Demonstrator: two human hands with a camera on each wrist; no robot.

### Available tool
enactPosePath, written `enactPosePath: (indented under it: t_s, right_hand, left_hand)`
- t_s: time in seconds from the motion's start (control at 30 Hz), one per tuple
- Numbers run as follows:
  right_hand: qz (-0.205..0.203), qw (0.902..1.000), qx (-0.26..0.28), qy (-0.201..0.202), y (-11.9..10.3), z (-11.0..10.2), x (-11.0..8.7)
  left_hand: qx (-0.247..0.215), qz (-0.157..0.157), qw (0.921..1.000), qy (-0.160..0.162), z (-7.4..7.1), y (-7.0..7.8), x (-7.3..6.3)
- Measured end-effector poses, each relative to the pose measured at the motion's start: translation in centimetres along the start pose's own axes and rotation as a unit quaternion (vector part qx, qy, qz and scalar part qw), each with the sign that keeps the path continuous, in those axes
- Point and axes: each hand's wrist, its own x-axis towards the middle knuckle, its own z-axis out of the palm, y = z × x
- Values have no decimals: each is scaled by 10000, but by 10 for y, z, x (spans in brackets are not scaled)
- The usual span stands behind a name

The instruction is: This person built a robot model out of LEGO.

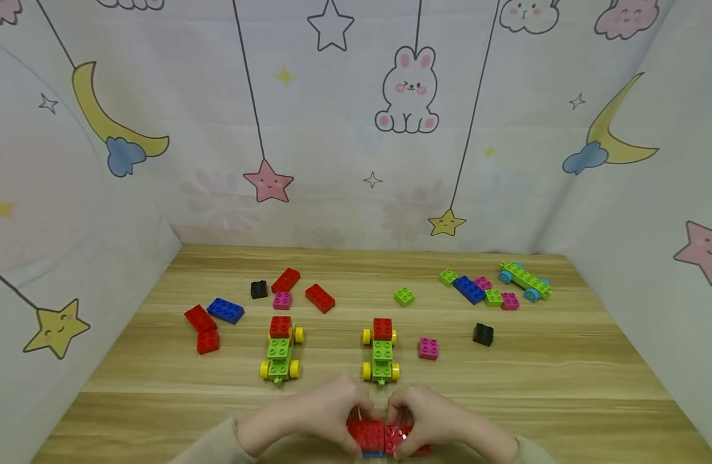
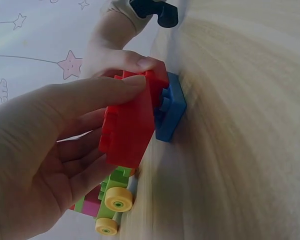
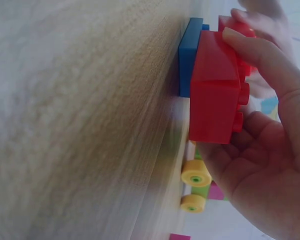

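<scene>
- My left hand (image 1: pixel 335 409) pinches one red brick (image 2: pixel 132 122), my right hand (image 1: pixel 426 415) a second red brick (image 3: pixel 215 107), both partly over the blue brick (image 2: pixel 175 110).
- I should square both on it, then press evenly.

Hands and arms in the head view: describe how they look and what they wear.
The left hand and right hand are bare, with no gloves or rings showing. Plain, pale beige sleeves end short of the wrists. The left wrist view also shows a black, rounded gadget by the right sleeve.
</scene>
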Motion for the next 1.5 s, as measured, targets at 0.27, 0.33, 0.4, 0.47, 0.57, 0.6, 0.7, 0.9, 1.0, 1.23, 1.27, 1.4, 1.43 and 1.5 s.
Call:
enactPosePath:
  t_s: [0.27, 0.33, 0.4, 0.47, 0.57, 0.6, 0.7, 0.9, 1.0, 1.23, 1.27, 1.4, 1.43, 1.5]
  right_hand:
    - [80, 10000, -27, 13, -1, 0, 0]
    - [83, 10000, -25, 18, -1, 0, 0]
    - [81, 10000, -26, 26, -1, 0, 0]
    - [66, 10000, -38, 41, -1, 1, -1]
    - [56, 10000, -48, 51, -1, 1, -1]
    - [47, 10000, -54, 54, -1, 1, -1]
    - [53, 10000, -38, 50, 0, 2, -1]
    - [45, 10000, -12, 61, 1, 2, -1]
    - [52, 10000, -8, 63, 1, 2, -1]
    - [18, 10000, 8, 76, 0, 2, -1]
    - [17, 10000, 14, 81, 0, 2, -1]
    - [5, 10000, 3, 89, -1, 2, -1]
    - [7, 10000, 1, 88, 0, 2, -1]
    - [8, 10000, 6, 85, 0, 2, -1]
  left_hand:
    - [-64, -32, 10000, -7, 6, -1, 1]
    - [-6, -30, 10000, 16, 7, -1, 2]
    - [-3, -59, 10000, 4, 9, -2, 2]
    - [53, -61, 10000, 7, 10, -2, 3]
    - [104, -54, 9999, 6, 11, -3, 3]
    - [125, -49, 9999, 14, 11, -3, 3]
    - [160, -54, 9999, 18, 12, -3, 4]
    - [180, -70, 9998, 37, 11, -1, 6]
    - [212, -59, 9998, 36, 12, -1, 6]
    - [209, -183, 9996, -19, 10, 1, 7]
    - [203, -226, 9995, -29, 10, 1, 7]
    - [182, -372, 9991, -62, 10, 2, 8]
    - [163, -400, 9990, -70, 10, 2, 8]
    - [161, -386, 9991, -67, 10, 2, 9]
